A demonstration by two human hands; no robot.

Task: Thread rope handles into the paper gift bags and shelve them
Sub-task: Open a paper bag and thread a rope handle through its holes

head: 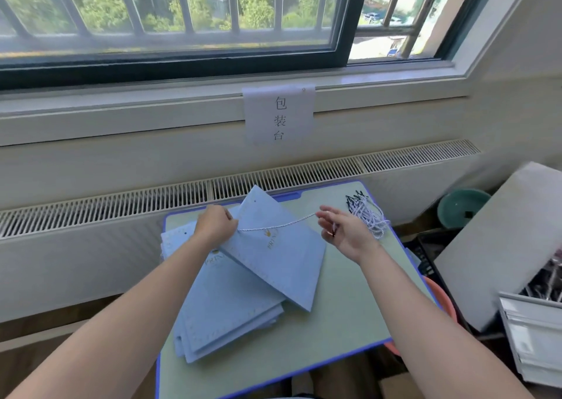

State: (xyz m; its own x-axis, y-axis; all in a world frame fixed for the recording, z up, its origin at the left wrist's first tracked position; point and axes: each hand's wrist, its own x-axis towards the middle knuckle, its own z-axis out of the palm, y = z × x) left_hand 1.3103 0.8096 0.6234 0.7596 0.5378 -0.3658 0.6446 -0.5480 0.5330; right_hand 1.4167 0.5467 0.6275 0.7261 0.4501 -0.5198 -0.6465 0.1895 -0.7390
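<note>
A flat blue bag [273,255] is held tilted above the stack [225,304] of like bags on the desk [343,316]. Its top edge is pinched by the left hand [214,224], fingers curled over the paper. A rope [279,224] is stretched from that hand, across the bag, to the right hand [343,234], where one end is pinched between thumb and fingertip, the other fingers spread. More ropes [369,216] are bundled right of the bag, at the desk's far corner. The bag is judged light, stiff and easily creased, best taken by the reinforced top edge near the holes. The rope is judged limp; it is best pinched close behind its tip for steering through a hole.
</note>
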